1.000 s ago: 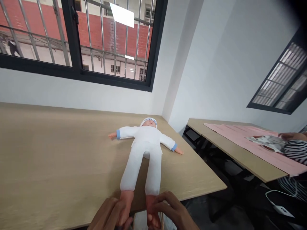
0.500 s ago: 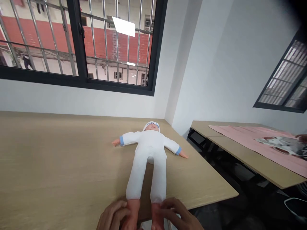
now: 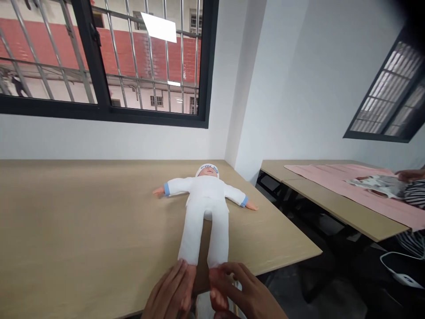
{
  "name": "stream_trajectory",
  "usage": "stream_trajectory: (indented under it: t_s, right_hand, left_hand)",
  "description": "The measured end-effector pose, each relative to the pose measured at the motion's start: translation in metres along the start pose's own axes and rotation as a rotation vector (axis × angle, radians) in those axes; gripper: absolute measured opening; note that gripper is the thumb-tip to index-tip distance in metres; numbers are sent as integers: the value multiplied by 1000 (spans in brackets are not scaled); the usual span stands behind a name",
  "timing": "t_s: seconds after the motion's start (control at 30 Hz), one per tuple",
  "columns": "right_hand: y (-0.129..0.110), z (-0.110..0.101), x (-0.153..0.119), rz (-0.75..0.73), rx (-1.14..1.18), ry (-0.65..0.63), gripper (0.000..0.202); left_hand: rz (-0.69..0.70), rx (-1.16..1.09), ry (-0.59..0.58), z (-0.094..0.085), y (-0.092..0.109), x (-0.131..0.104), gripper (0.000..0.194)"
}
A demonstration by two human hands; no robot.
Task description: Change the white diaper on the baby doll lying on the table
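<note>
At the near edge of the table point(image 3: 83, 230), the fingers of the left hand point(image 3: 168, 294) are laid nearly straight and close together over one ankle point(image 3: 191, 272) of the doll point(image 3: 207, 192), just at the hem of its white trousers point(image 3: 217, 239); whether anything is gripped under the palm cannot be told. If more pull were given by this hand than by the other, the doll would probably be swivelled out of line, and the hem might be rucked up by the fingertips. Between the hands, the feet point(image 3: 217, 300) seem to be set past the table's edge, so the body could be dragged off by a hard tug. By the right hand, point(image 3: 254, 294) the other ankle is partly covered with bent fingers; how firmly it is held cannot be told, and a slip could be caused by a loose hold. The doll is laid on its back beyond both hands, its long axis directed almost straight away from them, feet nearest and head point(image 3: 208, 170) farthest, towards the wall point(image 3: 214, 146). Its arms point(image 3: 179, 186) are stretched sideways, one beyond the left hand, one beyond the right.
</note>
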State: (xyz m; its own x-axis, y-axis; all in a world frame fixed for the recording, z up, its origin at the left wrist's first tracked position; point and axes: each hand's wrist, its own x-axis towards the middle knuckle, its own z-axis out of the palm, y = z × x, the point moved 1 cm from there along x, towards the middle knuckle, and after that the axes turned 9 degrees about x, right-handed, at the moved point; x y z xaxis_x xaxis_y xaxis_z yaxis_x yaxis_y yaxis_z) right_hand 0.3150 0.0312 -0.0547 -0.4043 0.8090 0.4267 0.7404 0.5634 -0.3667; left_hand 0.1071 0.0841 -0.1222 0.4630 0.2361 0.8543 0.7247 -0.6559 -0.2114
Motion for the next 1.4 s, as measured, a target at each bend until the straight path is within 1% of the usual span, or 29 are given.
stream_trajectory:
  t_s: [0.07,0.23,0.37,0.5,0.63,0.7,0.83,0.97,1.03,1.13,1.23,1.3,1.4]
  right_hand:
    - [3,0,-1,-32,-23,-6,35]
    - [8,0,-3,-83,-12,16,34]
    - [5,-2,-3,-55,12,19,35]
    - [5,-1,-3,-28,25,-12,40]
    - [9,3,-4,-31,12,-56,44]
    - [10,4,-5,-48,7,-59,44]
    - [11,5,-5,-71,12,-24,43]
    - [14,6,-6,-85,3,-13,41]
    - [15,6,-7,-99,-12,-2,40]
    - [12,7,-8,-121,-45,15,37]
    - [5,13,-7,-121,-103,47,31]
    - [-1,18,-6,-121,-167,93,28]
    - [-7,25,-5,-140,-245,148,28]
  left_hand:
    - [62,53,6,1,0,4,37]
    - [98,129,25,2,5,7,32]
    - [94,136,-63,-4,12,7,32]
    - [84,168,-160,-13,18,12,33]
    - [103,136,-169,-14,18,15,34]
    - [66,67,-173,-15,15,14,35]
    - [-128,-125,-171,-19,6,11,41]
    - [-226,-317,-234,-22,1,13,28]
    - [-277,-388,-263,-22,0,13,25]
    - [-336,-411,-291,-21,2,11,26]
    - [-370,-390,-274,-21,6,8,27]
    - [-365,-368,-257,-22,9,7,28]
    - [-297,-283,-269,-24,10,8,35]
